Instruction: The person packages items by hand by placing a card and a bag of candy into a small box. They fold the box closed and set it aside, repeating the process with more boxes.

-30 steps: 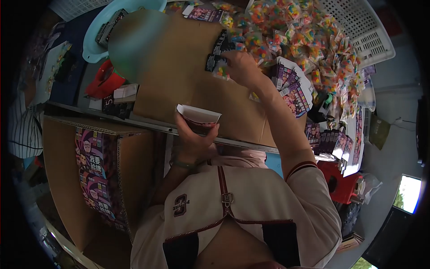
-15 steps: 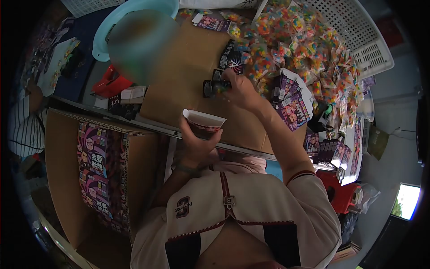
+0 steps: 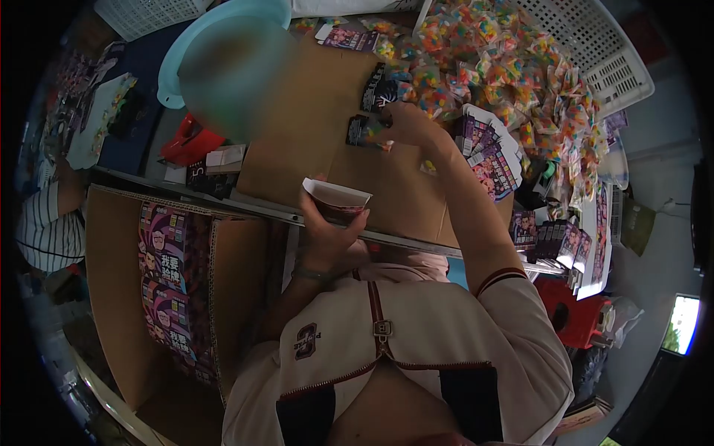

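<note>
My left hand [image 3: 332, 236] is wrapped round a small open carton [image 3: 338, 198] near the table's front edge, its white inner flap facing up. Over the cardboard sheet [image 3: 297, 149], my right hand [image 3: 407, 123] has its fingers bent down at small black packets [image 3: 357, 130] and a colourful candy bag. Whether it grips any of them is hidden. More black packets [image 3: 374, 88] lie just beyond it. The heap of clear candy bags [image 3: 476, 67] spreads to the right of these. Flat purple cartons [image 3: 491, 156] are fanned out right of my right forearm.
A blue basin [image 3: 172, 70] stands at the back left, partly blurred. Near it lies a red object [image 3: 191, 141]. The large cardboard box [image 3: 111, 297] at left holds purple cartons [image 3: 165, 256]. A white basket [image 3: 617, 74] is back right. Another person's striped sleeve [image 3: 52, 230] shows far left.
My right hand has moved slightly away from me and to the right, and the black packets near it now lie a little farther back. My left hand still holds the carton.
</note>
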`<state>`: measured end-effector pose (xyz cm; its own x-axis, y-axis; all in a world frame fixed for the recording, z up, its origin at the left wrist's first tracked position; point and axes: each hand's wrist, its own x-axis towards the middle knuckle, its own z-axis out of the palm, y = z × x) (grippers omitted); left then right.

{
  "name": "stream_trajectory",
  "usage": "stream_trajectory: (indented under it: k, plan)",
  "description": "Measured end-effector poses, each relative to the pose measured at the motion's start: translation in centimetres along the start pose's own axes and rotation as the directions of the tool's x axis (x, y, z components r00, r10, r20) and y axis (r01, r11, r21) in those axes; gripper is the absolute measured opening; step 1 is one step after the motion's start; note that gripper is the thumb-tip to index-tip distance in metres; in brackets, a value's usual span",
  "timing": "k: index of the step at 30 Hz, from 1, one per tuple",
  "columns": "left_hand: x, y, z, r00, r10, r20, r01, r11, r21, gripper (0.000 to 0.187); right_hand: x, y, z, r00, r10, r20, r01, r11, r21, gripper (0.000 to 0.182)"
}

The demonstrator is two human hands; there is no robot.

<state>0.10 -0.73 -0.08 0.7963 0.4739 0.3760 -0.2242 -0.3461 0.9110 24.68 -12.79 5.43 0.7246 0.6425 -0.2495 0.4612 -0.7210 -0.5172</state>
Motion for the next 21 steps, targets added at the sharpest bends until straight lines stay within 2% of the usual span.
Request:
stream_trajectory:
  k: [1,2,4,5,7,8,10,11,13,14,15,16,17,18,19,20,21]
  plan:
    - [0.0,-0.3,0.0,0.999,0.031,-0.011,-0.031,0.999,0.009,0.101,0.2,0.1,0.0,0.999,-0.027,0.030,0.030,0.993,-0.117,0.054]
    - [-0.2,-0.5,0.0,0.999,0.035,-0.006,-0.035,0.999,0.009,0.101,0.0,0.3,0.4,0.999,-0.025,0.025,0.027,0.993,-0.115,0.054]
    - [0.1,0.1,0.0,0.999,-0.049,0.000,0.049,0.998,-0.039,0.102,-1.1,-0.4,1.0,0.971,-0.201,-0.133,0.174,0.966,-0.190,0.050]
    - [0.3,0.3,-0.1,0.999,-0.047,-0.003,0.047,0.998,-0.042,0.102,-1.7,-0.6,1.3,0.970,-0.203,-0.133,0.175,0.965,-0.194,0.050]
    - [0.6,0.9,-0.5,1.000,-0.022,-0.002,0.022,1.000,-0.008,0.102,-4.2,-3.1,1.6,0.974,-0.199,-0.105,0.212,0.969,0.126,0.039]
    - [0.8,1.1,-0.5,1.000,-0.030,0.001,0.030,1.000,-0.010,0.102,-5.3,-3.3,3.0,0.976,-0.194,-0.099,0.206,0.970,0.129,0.039]
    - [1.3,1.4,-0.3,0.979,-0.199,0.034,0.201,0.962,-0.187,0.101,-7.5,-3.7,5.9,0.899,-0.338,-0.276,0.407,0.879,0.249,0.030]
    - [1.2,1.9,-0.3,0.977,-0.207,0.040,0.211,0.960,-0.185,0.101,-8.8,-4.2,6.9,0.904,-0.331,-0.272,0.399,0.880,0.256,0.030]
    - [1.1,2.6,-0.4,0.969,0.006,0.247,-0.012,1.000,0.024,0.099,-10.7,-5.2,7.9,0.936,-0.198,-0.291,0.322,0.816,0.480,0.029]
    - [1.1,2.5,-0.4,0.968,0.028,0.250,-0.028,1.000,-0.005,0.097,-10.6,-4.8,8.3,0.936,-0.194,-0.293,0.320,0.814,0.484,0.029]
    - [1.0,2.3,-0.4,0.967,0.027,0.255,-0.027,1.000,-0.003,0.097,-10.5,-4.4,8.5,0.909,-0.230,-0.349,0.368,0.835,0.409,0.031]
    - [0.8,1.9,-0.4,0.979,-0.008,0.205,0.018,0.999,-0.048,0.098,-10.4,-4.1,8.5,0.876,-0.271,-0.399,0.412,0.850,0.329,0.033]
    - [0.7,1.7,-0.4,0.987,-0.046,0.154,0.061,0.994,-0.094,0.098,-10.6,-3.6,8.2,0.876,-0.272,-0.398,0.414,0.848,0.332,0.033]
    - [0.8,1.7,-0.4,0.988,-0.048,0.149,0.062,0.994,-0.091,0.098,-11.1,-4.3,6.3,0.873,-0.155,-0.462,0.362,0.841,0.402,0.031]
    - [1.0,1.6,-0.3,0.998,-0.054,0.040,0.055,0.998,-0.019,0.099,-11.6,-5.0,4.4,0.859,-0.034,-0.511,0.313,0.824,0.472,0.031]
    - [1.1,1.5,-0.1,0.996,-0.053,-0.071,0.057,0.997,0.055,0.101,-12.1,-5.6,2.9,0.862,-0.040,-0.505,0.314,0.824,0.471,0.031]
    - [1.4,1.4,0.0,0.995,-0.056,-0.076,0.061,0.997,0.056,0.101,-12.6,-6.2,1.5,0.884,-0.066,-0.463,0.386,0.663,0.642,0.030]
